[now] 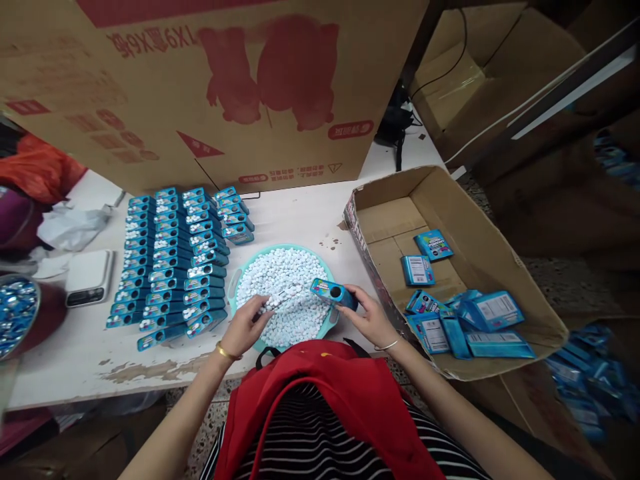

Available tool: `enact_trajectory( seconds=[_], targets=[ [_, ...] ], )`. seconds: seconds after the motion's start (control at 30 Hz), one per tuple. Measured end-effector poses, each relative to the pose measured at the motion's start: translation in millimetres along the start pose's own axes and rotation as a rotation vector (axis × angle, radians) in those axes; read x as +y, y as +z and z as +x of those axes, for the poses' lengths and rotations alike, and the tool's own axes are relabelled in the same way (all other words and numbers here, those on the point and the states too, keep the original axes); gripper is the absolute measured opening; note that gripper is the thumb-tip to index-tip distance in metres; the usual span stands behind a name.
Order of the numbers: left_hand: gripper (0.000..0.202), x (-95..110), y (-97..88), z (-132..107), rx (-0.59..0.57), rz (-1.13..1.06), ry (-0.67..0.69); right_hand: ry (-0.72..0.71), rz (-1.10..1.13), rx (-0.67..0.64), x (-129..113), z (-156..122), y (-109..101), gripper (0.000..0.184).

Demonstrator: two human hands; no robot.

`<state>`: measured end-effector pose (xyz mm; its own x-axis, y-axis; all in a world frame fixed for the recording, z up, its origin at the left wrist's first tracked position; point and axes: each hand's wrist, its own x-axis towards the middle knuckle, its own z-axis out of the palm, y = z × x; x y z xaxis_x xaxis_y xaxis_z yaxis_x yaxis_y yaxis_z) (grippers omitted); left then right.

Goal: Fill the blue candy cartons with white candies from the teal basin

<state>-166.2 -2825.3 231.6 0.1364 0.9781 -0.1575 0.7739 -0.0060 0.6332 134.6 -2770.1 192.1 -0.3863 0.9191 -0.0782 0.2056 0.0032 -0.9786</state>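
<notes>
On the left, to the right of a white scale point(90, 275), blue boxes point(205, 281) stood packed in rows on the table point(295, 213), dark round holes showing in many of their tops. Just right of the rows sat a teal basin point(233, 288), filled with small white pellets point(295, 330). My left hand point(245, 327) was over its left part, thumb and fingers curved about some pellets; whether they pinched them or merely rested among them, I could not tell.

From those fingertips, the held box point(325, 287) lay to the right and a little farther from me, with a stretch of pellets between and no contact. The long axis of its top ran left to right, the left end slightly farther off, and its round hole point(336, 292) sat toward the right end, so my left fingers faced the printed end first. My right hand point(373, 323) was much the nearer: it grasped the box's right end above the basin's right side, thumb along the near face and fingers along the far one.

Farther right, beyond that hand, a cardboard tray point(385, 215) held loose boxes point(495, 310) lying at mixed angles, mostly in its near part.
</notes>
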Motion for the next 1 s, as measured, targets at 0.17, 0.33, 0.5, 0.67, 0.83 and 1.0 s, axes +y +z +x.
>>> enact_trajectory(
  seconds=[0.17, 0.33, 0.5, 0.67, 0.83, 1.0],
  targets=[
    [0.025, 35, -43.1, 8, -0.127, 0.128, 0.140, -0.207, -0.180, -0.038, -6, 12, 15, 0.038],
    [0.027, 70, -61.1, 23, -0.309, 0.409, 0.204, -0.366, -0.229, -0.062, -6, 19, 29, 0.040],
    [0.034, 118, -70.7, 34, -0.437, 0.745, 0.141, -0.413, -0.253, -0.059, 1, 16, 38, 0.041],
    [0.025, 149, -72.3, 37, -0.461, 0.828, 0.146, -0.401, -0.248, -0.049, 8, 14, 41, 0.043],
    [0.021, 97, -77.9, 26, -0.305, 0.670, 0.044, -0.344, -0.236, -0.022, 11, 13, 35, 0.043],
    [0.015, -4, -32.3, 7, -0.333, 0.510, -0.254, -0.200, -0.155, 0.060, 10, 14, 19, 0.040]
  ],
)
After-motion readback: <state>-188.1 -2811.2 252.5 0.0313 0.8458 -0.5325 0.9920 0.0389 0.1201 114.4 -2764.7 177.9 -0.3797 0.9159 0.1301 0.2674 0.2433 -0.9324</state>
